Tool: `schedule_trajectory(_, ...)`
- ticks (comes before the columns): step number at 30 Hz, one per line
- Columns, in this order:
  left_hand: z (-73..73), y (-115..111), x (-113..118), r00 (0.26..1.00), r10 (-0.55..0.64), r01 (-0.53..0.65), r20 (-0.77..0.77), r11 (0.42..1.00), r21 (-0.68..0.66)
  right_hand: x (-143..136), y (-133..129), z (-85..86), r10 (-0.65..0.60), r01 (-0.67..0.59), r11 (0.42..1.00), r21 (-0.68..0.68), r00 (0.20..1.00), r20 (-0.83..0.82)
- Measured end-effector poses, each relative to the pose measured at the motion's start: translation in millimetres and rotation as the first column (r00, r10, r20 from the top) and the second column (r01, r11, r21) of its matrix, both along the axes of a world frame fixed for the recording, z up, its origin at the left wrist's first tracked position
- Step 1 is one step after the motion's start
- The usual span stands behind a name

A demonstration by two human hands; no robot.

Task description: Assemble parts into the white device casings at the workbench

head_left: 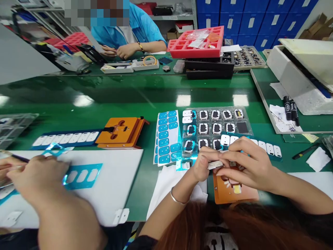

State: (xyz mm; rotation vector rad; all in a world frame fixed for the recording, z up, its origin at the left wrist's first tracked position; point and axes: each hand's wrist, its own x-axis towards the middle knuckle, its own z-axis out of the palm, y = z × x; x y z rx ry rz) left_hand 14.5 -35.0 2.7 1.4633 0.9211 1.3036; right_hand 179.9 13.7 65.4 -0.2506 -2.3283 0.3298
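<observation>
Left grip [201,168] is closed, pinching a small white part [215,165]. Right grip [246,163] curls at its other end; whether it pinches, we cannot tell. Part sits above the worktop [135,92], toward the near edge, near an orange block [221,194]. Farther from that edge, a clear tray [247,116]. We judge light, even pressure best, elbows steady.

Caption: white piece [214,165] part-hidden in the grip.
Left hand [201,168] and right hand [248,162] cover its ends and part of the orange fixture [221,195]; left neighbour's farther hand [4,170] cut by left edge; bin labels [251,21] too small to read.
</observation>
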Motion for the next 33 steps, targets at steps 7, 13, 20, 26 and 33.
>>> schedule_trajectory(7,-2.5,0,1,1.0,-0.02,0.02,0.009,1.0,0.001,-1,0,0.0,-0.011,0.011,1.0,-0.016,1.0,-0.027)
schedule_trajectory(13,1.0,1,0,0.999,-0.029,0.03,-0.026,0.999,0.027,-2,0,-2.1,-0.032,0.029,0.998,-0.062,0.999,-0.036)
schedule_trajectory(20,7.6,1,2,0.991,-0.1,0.1,0.087,0.995,0.001,-2,6,-5.4,-0.042,0.033,0.966,-0.258,0.999,-0.03)
schedule_trajectory(26,11.3,2,6,0.835,-0.082,0.225,0.545,0.953,-0.202,0,6,-5.3,-0.05,0.05,0.955,-0.293,0.999,0.006)
schedule_trajectory(33,10.1,4,5,0.783,-0.123,0.279,0.61,0.946,-0.167,-4,-2,-9.7,-0.027,0.018,0.847,-0.532,1.0,-0.009)
